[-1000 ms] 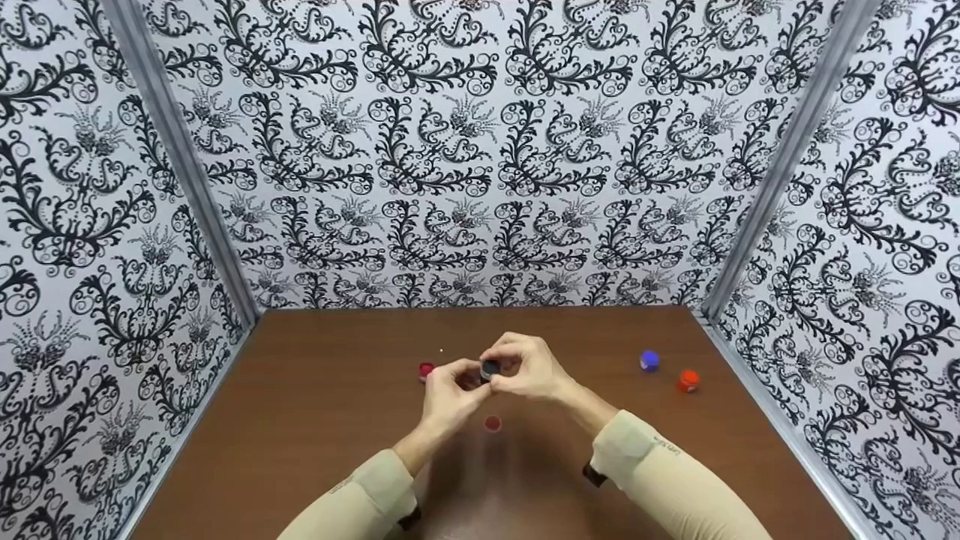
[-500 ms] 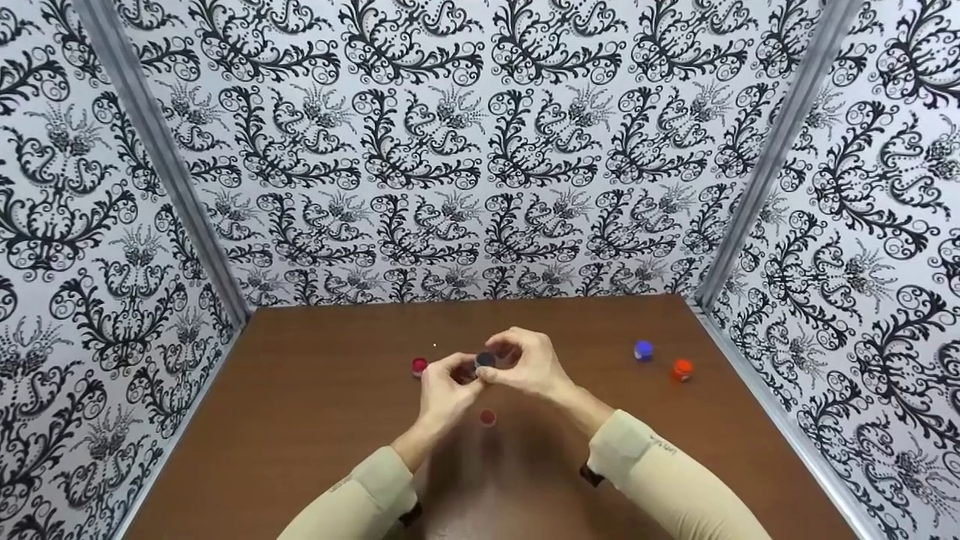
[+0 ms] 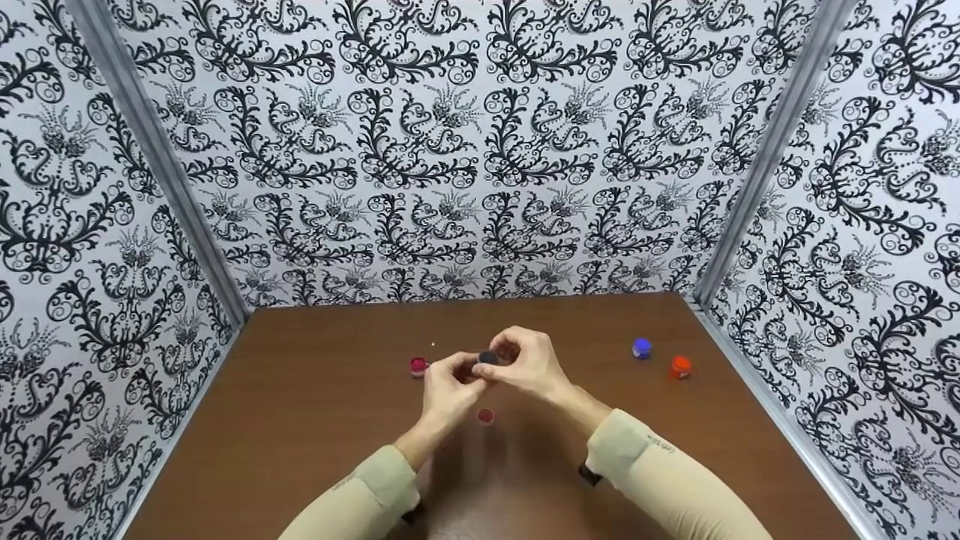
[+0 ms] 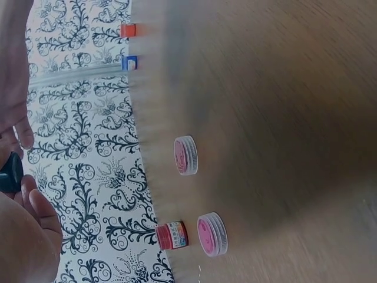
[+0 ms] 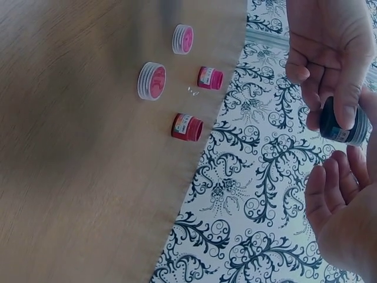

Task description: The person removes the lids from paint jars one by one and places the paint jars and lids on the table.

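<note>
A small dark paint jar (image 3: 487, 358) with a ridged lid (image 5: 358, 135) is held above the table between both hands. My left hand (image 3: 450, 390) grips its body; in the right wrist view the thumb lies across the dark side, over part of the label. My right hand (image 3: 531, 364) pinches the jar at its lid end, thumb in front and the other fingers curled behind. Below the hands a red lid (image 3: 486, 416) lies on the tabletop. Beyond the left hand stands an open red jar (image 5: 187, 127), with a pink jar (image 5: 210, 78) and a pink lid (image 5: 182, 38) nearby.
On the right side of the brown table (image 3: 315, 435) stand a blue jar (image 3: 641, 348) and an orange jar (image 3: 681, 367). Patterned panels (image 3: 420, 150) with grey corner posts enclose the back and sides. Small white specks (image 5: 193, 91) lie near the pink jar.
The head view has shifted slightly, so the table items appear a little higher and farther left. Both hands stay on the dark jar; the right thumb has moved across its top.
</note>
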`<state>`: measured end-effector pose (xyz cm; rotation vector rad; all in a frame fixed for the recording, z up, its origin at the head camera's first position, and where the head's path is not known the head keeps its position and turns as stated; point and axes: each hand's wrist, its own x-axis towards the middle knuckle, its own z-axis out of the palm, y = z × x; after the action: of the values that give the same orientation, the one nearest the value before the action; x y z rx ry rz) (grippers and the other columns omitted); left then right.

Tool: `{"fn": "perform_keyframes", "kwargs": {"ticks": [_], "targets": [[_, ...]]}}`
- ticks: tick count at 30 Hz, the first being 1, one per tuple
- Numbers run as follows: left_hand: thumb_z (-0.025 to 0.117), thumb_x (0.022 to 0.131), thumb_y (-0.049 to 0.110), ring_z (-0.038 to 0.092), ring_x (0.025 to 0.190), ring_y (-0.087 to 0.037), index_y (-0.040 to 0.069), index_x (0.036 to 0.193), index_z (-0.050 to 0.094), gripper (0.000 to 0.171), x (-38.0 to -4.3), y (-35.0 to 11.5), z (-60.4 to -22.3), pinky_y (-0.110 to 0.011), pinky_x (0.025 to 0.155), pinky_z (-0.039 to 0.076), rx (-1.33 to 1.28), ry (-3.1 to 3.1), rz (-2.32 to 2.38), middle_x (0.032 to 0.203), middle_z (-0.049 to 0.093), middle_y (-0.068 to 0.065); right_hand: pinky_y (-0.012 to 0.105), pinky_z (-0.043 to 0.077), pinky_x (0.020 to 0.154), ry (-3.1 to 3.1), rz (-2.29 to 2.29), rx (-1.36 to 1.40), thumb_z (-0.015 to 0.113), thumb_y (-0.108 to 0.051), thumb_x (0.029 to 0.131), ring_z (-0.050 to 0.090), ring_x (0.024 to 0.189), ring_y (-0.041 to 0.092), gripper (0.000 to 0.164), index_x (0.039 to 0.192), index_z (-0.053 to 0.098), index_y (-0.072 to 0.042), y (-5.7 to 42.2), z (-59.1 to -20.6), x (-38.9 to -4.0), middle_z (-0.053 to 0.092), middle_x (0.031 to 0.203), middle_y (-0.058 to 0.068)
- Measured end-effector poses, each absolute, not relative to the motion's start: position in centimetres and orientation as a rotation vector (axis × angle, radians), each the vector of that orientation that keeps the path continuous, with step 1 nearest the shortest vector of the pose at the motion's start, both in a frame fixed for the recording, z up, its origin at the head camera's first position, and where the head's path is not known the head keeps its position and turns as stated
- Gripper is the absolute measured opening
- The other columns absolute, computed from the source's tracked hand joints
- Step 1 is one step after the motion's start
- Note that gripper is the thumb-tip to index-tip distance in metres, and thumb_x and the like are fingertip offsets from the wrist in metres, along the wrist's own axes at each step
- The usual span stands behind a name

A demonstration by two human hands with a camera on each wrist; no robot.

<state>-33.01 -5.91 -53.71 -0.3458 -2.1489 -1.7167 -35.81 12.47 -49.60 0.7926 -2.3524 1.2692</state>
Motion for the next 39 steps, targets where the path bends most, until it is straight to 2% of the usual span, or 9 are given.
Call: {"fn": "perform_keyframes", "kwargs": {"ticks": [7, 12, 17, 19, 22, 25, 29, 32, 39], "targets": [[0.095, 0.086, 0.01, 0.073, 0.074, -0.004, 0.007, 0.101, 0.087, 0.017, -33.1, -5.9, -53.5, -0.02, 0.071, 0.061, -0.369, -2.176, -1.705, 0.09, 0.086, -0.012, 0.021, 0.056, 0.071, -2.338, 1.216, 0.937, 0.097, -0.018, 0.084, 0.068, 0.078, 0.014, 0.025, 0.105, 0.087, -0.008, 13.0, -49.1, -35.8, 0.077, 0.091, 0.009], [0.092, 0.088, 0.009, 0.075, 0.076, -0.006, 0.007, 0.104, 0.088, 0.017, -33.1, -5.8, -53.4, -0.021, 0.073, 0.062, -0.401, -2.193, -1.686, 0.092, 0.086, -0.011, 0.031, 0.063, 0.075, -2.321, 1.26, 1.025, 0.09, -0.01, 0.083, 0.073, 0.084, 0.027, 0.028, 0.11, 0.087, -0.003, 13.2, -48.9, -35.9, 0.08, 0.099, 0.014], [0.093, 0.088, 0.012, 0.074, 0.074, -0.006, 0.007, 0.104, 0.088, 0.017, -33.1, -5.8, -53.4, -0.02, 0.07, 0.059, -0.417, -2.206, -1.645, 0.089, 0.086, -0.01, 0.032, 0.065, 0.081, -2.385, 1.284, 1.028, 0.082, -0.004, 0.083, 0.075, 0.091, 0.024, 0.033, 0.115, 0.087, -0.005, 13.2, -48.7, -35.6, 0.08, 0.107, 0.013], [0.094, 0.088, 0.014, 0.073, 0.074, -0.006, 0.008, 0.103, 0.088, 0.018, -33.1, -5.9, -53.4, -0.02, 0.069, 0.059, -0.412, -2.206, -1.643, 0.088, 0.086, -0.01, 0.032, 0.067, 0.082, -2.398, 1.298, 1.025, 0.082, -0.004, 0.083, 0.076, 0.091, 0.025, 0.036, 0.119, 0.086, -0.005, 13.1, -48.6, -35.6, 0.08, 0.108, 0.013], [0.095, 0.088, 0.015, 0.075, 0.076, -0.008, 0.007, 0.105, 0.088, 0.02, -33.0, -6.1, -53.3, -0.02, 0.07, 0.06, -0.402, -2.194, -1.662, 0.091, 0.086, -0.012, 0.038, 0.068, 0.078, -2.378, 1.304, 1.0, 0.087, -0.009, 0.084, 0.077, 0.086, 0.035, 0.038, 0.122, 0.084, -0.002, 13.1, -48.6, -35.6, 0.08, 0.106, 0.014], [0.096, 0.088, 0.017, 0.075, 0.076, -0.009, 0.008, 0.105, 0.088, 0.021, -32.9, -6.2, -53.2, -0.021, 0.072, 0.061, -0.384, -2.18, -1.66, 0.092, 0.086, -0.014, 0.04, 0.068, 0.074, -2.352, 1.305, 0.905, 0.094, -0.017, 0.084, 0.078, 0.08, 0.036, 0.037, 0.116, 0.084, -0.003, 13.0, -48.7, -35.6, 0.082, 0.1, 0.013], [0.097, 0.088, 0.017, 0.071, 0.075, -0.008, 0.01, 0.105, 0.088, 0.021, -32.8, -6.3, -53.3, -0.022, 0.072, 0.06, -0.347, -2.172, -1.652, 0.089, 0.085, -0.012, 0.029, 0.064, 0.069, -2.342, 1.298, 0.779, 0.101, -0.024, 0.081, 0.075, 0.073, 0.019, 0.035, 0.103, 0.082, -0.004, 12.8, -48.8, -35.6, 0.082, 0.091, 0.008], [0.096, 0.086, 0.011, 0.069, 0.074, -0.006, 0.007, 0.107, 0.087, 0.023, -32.9, -6.2, -53.4, -0.02, 0.07, 0.058, -0.331, -2.15, -1.674, 0.089, 0.083, -0.011, 0.023, 0.06, 0.068, -2.347, 1.288, 0.748, 0.103, -0.028, 0.08, 0.072, 0.072, 0.013, 0.037, 0.098, 0.081, -0.005, 12.5, -49.0, -35.4, 0.081, 0.086, 0.008], [0.092, 0.082, 0.0, 0.068, 0.072, -0.007, 0.003, 0.104, 0.085, 0.023, -32.8, -5.8, -53.5, -0.016, 0.067, 0.055, -0.324, -2.124, -1.677, 0.088, 0.083, -0.015, 0.021, 0.057, 0.067, -2.363, 1.249, 0.713, 0.105, -0.034, 0.078, 0.074, 0.071, 0.023, 0.039, 0.095, 0.08, -0.01, 12.2, -49.7, -35.1, 0.08, 0.082, 0.009]]}}
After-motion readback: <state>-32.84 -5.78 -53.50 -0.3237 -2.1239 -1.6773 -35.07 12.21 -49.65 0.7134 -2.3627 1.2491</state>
